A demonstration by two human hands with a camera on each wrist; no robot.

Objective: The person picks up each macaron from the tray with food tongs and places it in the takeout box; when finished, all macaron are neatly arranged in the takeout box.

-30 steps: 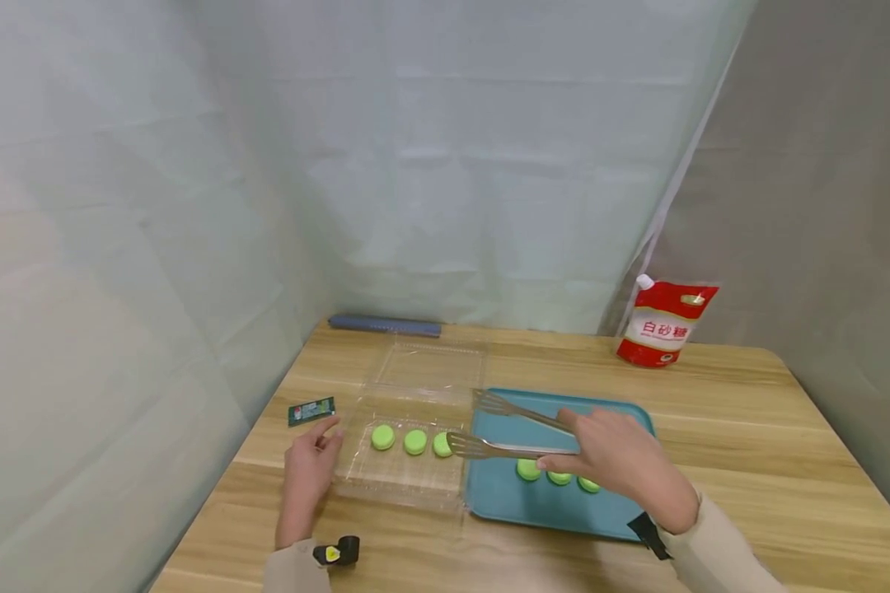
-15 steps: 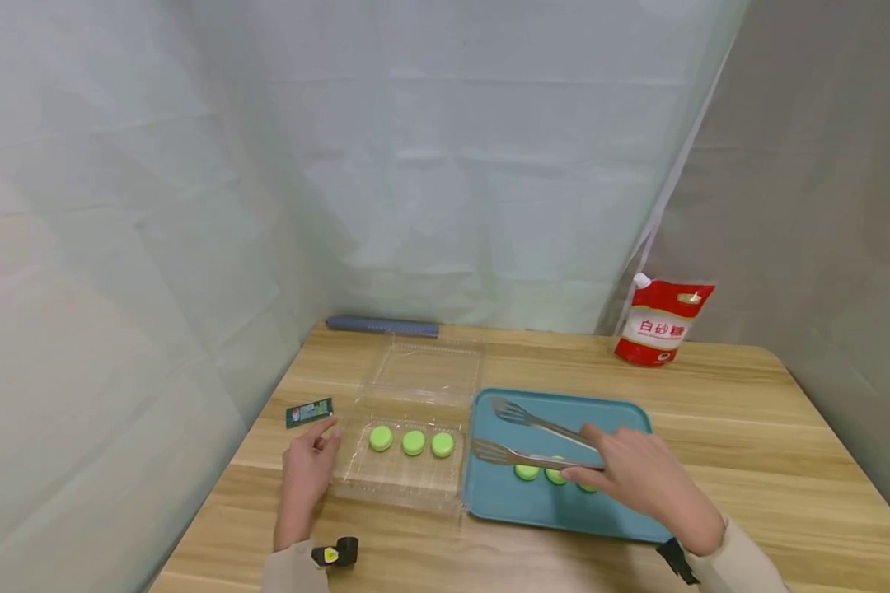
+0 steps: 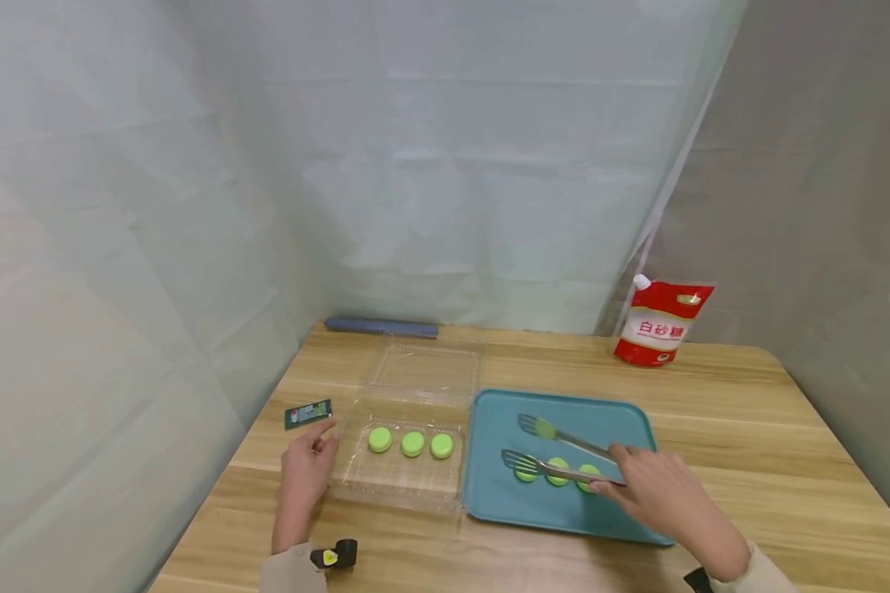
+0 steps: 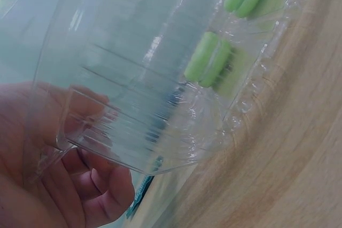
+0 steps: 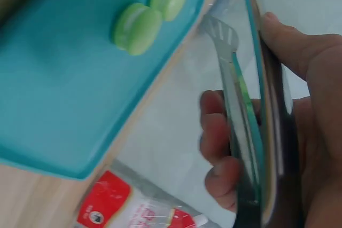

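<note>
My left hand [image 3: 307, 473] pinches the left edge of an open, hinged clear plastic box [image 3: 396, 482]; in the left wrist view some fingers show through the plastic. Three green macarons [image 3: 412, 444] sit in a row inside the box. My right hand [image 3: 660, 490] holds metal tongs [image 3: 584, 446] with slotted ends, their two arms spread apart. They hover over a blue tray [image 3: 504, 504], with nothing seen between the ends. Three more green macarons [image 5: 140, 28] lie in a row on the tray, partly covered by the lower tong arm in the head view.
A small dark green packet [image 3: 307, 414] lies left of the box. At the back left is a long blue-grey bar [image 3: 381, 327]. A red and white sugar pouch [image 3: 658, 329] stands at the back right. Pale curtains [image 3: 445, 206] enclose the wooden table [image 3: 734, 436].
My right hand has moved right and toward me with the tongs, from the box's right edge to above the tray's macarons. My left hand stays at the box.
</note>
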